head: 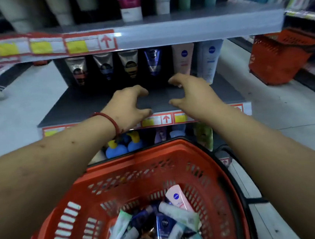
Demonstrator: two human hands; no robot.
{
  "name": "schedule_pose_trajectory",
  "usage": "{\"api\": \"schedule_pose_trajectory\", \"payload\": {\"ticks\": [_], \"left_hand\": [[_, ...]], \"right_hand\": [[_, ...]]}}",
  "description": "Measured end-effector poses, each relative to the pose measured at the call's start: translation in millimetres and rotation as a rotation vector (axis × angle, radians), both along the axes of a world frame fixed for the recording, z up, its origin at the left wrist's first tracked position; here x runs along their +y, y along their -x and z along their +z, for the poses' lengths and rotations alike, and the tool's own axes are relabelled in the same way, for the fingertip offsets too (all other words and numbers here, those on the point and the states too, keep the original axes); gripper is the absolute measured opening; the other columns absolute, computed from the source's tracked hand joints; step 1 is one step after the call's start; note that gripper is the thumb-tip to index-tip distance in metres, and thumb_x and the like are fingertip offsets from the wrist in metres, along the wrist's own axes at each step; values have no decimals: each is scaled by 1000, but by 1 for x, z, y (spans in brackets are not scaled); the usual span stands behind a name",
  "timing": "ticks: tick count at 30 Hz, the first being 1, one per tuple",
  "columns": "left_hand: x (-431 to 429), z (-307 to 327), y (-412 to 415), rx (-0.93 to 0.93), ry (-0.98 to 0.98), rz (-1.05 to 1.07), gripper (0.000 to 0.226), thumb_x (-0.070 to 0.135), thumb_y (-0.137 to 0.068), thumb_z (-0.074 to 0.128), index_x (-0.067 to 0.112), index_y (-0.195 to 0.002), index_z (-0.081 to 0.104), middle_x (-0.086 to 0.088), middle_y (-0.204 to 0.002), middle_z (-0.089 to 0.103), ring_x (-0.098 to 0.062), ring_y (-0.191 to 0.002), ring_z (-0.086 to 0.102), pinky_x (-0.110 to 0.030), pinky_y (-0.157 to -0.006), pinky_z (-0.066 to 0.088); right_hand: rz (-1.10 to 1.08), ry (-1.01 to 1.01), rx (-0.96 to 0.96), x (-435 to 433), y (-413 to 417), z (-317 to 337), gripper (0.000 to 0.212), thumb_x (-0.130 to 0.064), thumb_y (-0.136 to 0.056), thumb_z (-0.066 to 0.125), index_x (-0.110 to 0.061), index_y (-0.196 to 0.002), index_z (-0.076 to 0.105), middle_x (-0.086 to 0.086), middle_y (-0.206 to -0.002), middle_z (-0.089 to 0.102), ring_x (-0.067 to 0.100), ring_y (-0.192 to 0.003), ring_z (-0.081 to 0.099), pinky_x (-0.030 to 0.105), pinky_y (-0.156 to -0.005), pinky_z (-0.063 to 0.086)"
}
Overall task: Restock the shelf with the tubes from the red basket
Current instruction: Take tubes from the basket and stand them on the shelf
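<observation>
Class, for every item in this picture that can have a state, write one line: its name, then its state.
middle shelf, front part bare
shelf tubes, upright in a row at the back
left hand, empty, fingers loosely curled, above the middle shelf
right hand, empty, fingers loosely curled, above it too
red basket, partly filled
basket tubes, piled loosely, lying crosswise
far basket, upright on the floor, contents unclear

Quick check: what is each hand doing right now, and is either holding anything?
Left hand: open, fingers loosely curved, holding nothing, over the shelf.
Right hand: open, fingers loosely curved, holding nothing.
</observation>
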State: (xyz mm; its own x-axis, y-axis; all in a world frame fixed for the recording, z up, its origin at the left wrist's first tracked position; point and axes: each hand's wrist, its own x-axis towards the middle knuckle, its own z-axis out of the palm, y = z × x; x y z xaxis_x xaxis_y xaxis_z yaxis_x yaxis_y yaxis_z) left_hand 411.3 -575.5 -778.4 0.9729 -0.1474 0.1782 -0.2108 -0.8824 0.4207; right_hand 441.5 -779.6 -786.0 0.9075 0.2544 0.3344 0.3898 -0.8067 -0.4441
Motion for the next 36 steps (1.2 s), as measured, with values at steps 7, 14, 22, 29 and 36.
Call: {"api": "schedule_pose_trajectory", "payload": {"ticks": [7, 14, 22, 29, 36], "left_hand": [[49, -3, 116, -4, -34, 80, 62, 42, -83, 76, 20, -137, 55, -2, -137, 60, -23, -121, 59, -36, -101, 48], [69, -44, 177, 103, -59, 84, 70, 41, -80, 77, 23, -142, 49, -1, -137, 59, -22, -123, 57, -40, -100, 50], [76, -123, 206, 443, 11, 131, 70, 38, -80, 80, 14, -139, 51, -8, -138, 59, -25, -125, 56, -35, -105, 45], [63, -163, 199, 536, 56, 121, 67, 42, -82, 77, 16, -138, 51, -8, -135, 61, -26, -123, 55, -37, -102, 47], [31, -205, 170, 649, 63, 8, 50, 33, -86, 74, 9, -126, 59, -13, -123, 67, -30, -111, 62, -38, -94, 50]], "right_hand": [[136, 168, 87, 39, 106, 5, 66, -33, -82, 77, -19, -141, 50, 7, -137, 56, 26, -126, 54, 37, -103, 44], [209, 199, 238, 62, 170, -30, 69, -33, -84, 77, -21, -144, 47, 4, -141, 54, 23, -127, 54, 35, -104, 45], [225, 217, 510, 66, 182, -88, 74, -33, -82, 81, -19, -144, 45, 4, -144, 53, 23, -130, 52, 31, -104, 41], [113, 296, 684, 46, 161, -140, 67, -27, -80, 82, -16, -138, 51, 7, -132, 62, 26, -118, 59, 30, -91, 46], [-5, 362, 806, 15, 131, -189, 66, -19, -76, 84, -11, -136, 57, 11, -132, 64, 29, -118, 61, 33, -96, 50]]}}
